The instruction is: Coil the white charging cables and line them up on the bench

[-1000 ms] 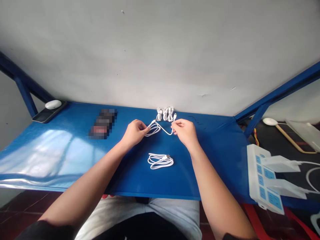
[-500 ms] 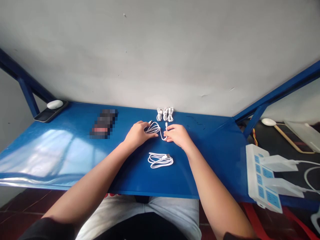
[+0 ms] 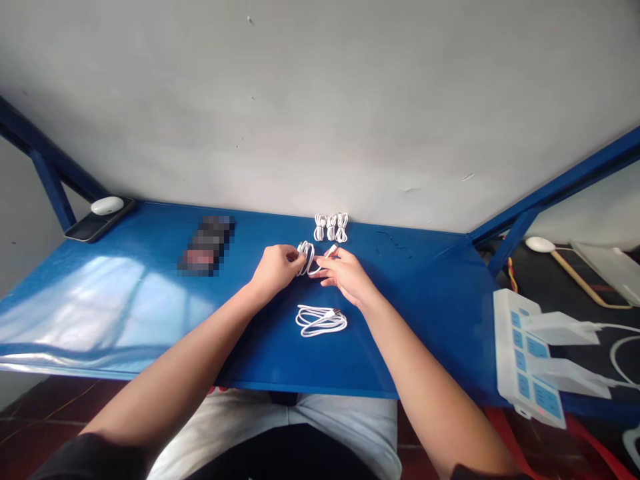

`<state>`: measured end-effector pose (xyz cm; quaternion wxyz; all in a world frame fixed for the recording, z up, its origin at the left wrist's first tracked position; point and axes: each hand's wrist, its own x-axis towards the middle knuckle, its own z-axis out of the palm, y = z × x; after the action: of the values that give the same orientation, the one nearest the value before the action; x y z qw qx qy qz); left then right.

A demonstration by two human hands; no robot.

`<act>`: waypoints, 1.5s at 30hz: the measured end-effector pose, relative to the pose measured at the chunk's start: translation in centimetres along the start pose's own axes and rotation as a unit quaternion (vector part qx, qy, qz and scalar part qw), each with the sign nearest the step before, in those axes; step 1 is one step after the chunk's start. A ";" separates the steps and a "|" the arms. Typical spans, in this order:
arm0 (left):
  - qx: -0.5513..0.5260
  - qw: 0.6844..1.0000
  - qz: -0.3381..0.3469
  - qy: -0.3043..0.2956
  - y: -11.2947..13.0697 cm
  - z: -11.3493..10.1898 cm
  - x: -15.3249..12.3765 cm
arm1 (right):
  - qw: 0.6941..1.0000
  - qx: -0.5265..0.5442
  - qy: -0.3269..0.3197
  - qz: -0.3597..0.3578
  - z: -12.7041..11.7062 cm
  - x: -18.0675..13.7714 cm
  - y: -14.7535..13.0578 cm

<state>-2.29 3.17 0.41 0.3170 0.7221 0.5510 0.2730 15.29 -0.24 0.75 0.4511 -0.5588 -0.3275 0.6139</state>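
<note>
A white charging cable (image 3: 306, 259) is gathered in loops between my two hands, above the blue table. My left hand (image 3: 278, 268) pinches the looped coil at its left side. Near the other end of the cable, my right hand (image 3: 345, 272) grips it by the white connector (image 3: 331, 251), thumb and fingers closed around it. Closer to me lies a second white cable (image 3: 321, 321), loosely coiled, its plug on top at the right. Behind my hands, against the wall, three small tied bundles of white cable (image 3: 331, 227) stand side by side.
A blurred dark object (image 3: 206, 247) lies to the left on the blue table (image 3: 425, 320). Farther left, a white mouse-like object (image 3: 107, 205) rests on a dark tray. A white power strip (image 3: 525, 353) with plugged-in chargers sits at the right edge. Thin black strips lie at the back right.
My right hand has moved a little left toward the left hand, folding its cable end against the coil. The loops have become tighter and more upright. The other cables have stayed put.
</note>
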 end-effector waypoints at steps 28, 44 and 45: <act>-0.325 0.944 -0.057 0.002 -0.4 0.4 0.3 | 0.995 0.073 -0.014 -0.065 -0.6 0.5 -0.2; -0.135 0.982 -0.128 0.033 -1.9 -6.4 1.9 | 0.987 0.054 0.137 -0.068 -4.1 1.6 -1.6; -0.127 0.983 -0.133 0.023 -2.0 -7.0 1.8 | 0.986 0.036 0.148 -0.071 -4.4 1.6 -1.8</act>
<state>-8.27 6.43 3.53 0.4266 0.5903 0.6098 0.3125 20.00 1.42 1.06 0.5566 -0.6023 -0.2738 0.5025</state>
